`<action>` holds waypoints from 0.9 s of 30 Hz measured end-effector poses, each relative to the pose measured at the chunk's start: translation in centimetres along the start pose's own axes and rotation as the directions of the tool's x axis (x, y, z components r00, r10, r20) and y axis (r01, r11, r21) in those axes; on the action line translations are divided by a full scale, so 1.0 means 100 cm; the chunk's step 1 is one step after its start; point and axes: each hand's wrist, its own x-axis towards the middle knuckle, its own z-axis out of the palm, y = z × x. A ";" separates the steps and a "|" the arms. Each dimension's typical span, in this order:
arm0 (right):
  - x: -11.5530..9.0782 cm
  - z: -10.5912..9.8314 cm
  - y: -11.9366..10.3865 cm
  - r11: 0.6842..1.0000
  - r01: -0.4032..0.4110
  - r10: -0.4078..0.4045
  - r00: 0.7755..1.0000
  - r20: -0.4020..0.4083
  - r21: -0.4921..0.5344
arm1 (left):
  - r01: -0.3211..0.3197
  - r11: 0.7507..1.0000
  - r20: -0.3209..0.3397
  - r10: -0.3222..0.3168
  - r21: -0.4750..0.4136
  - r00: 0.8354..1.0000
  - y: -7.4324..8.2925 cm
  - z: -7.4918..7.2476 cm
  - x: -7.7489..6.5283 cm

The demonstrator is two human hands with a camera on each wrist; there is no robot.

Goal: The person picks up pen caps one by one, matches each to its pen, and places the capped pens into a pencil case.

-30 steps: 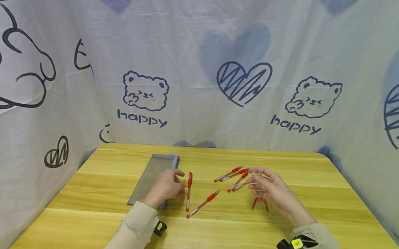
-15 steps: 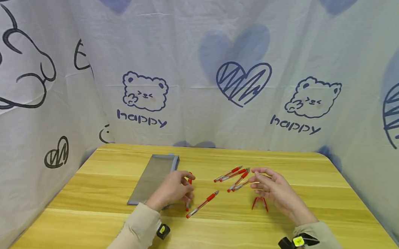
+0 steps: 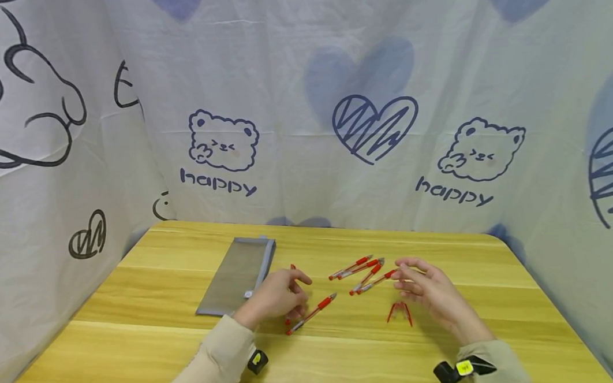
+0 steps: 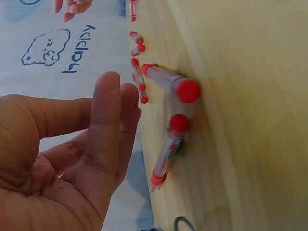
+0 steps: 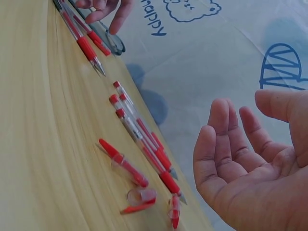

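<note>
My left hand (image 3: 280, 294) hovers with loosely bent fingers above two red pens, holding nothing. Mostly hidden under it is the capped pen, whose red end (image 3: 292, 267) peeks out. The uncapped gel pen (image 3: 313, 314) lies slanted just right of it. In the left wrist view these pens (image 4: 168, 151) lie beyond the left fingers (image 4: 103, 125), apart from them. My right hand (image 3: 428, 292), palm turned inward, has relaxed fingers and holds nothing. Its fingertips are near several uncapped red pens (image 3: 365, 276). Below it lie loose red-clipped pen caps (image 3: 399, 313), clear in the right wrist view (image 5: 127, 168).
A grey mesh zipper pouch (image 3: 225, 277) lies flat to the left of the left hand, its zipper edge towards the pens. The wooden table (image 3: 346, 363) meets a printed white curtain (image 3: 291, 100) at the back and sides.
The left hand has moved right, from beside the pouch to over the capped pen, uncovering the pouch's zipper end. The right hand has drifted slightly right. The pens have not moved.
</note>
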 end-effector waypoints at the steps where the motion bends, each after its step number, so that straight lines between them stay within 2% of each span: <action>1: 0.000 -0.001 0.001 1.000 0.002 -0.002 1.000 0.000 0.002 | -0.001 1.000 0.007 0.001 0.002 1.000 0.000 0.001 0.000; 5: 0.001 -0.007 0.004 1.000 0.005 -0.005 1.000 -0.002 0.004 | 0.000 1.000 0.030 -0.001 0.002 1.000 -0.001 0.004 0.002; 17: 0.002 -0.021 0.008 1.000 -0.023 0.023 1.000 -0.005 0.001 | 0.010 0.999 0.015 -0.011 0.052 1.000 -0.001 0.007 0.005; 27: -0.001 -0.035 0.010 0.999 -0.040 0.039 0.999 -0.035 -0.025 | 0.030 0.999 0.023 -0.031 0.028 0.999 0.000 0.009 0.006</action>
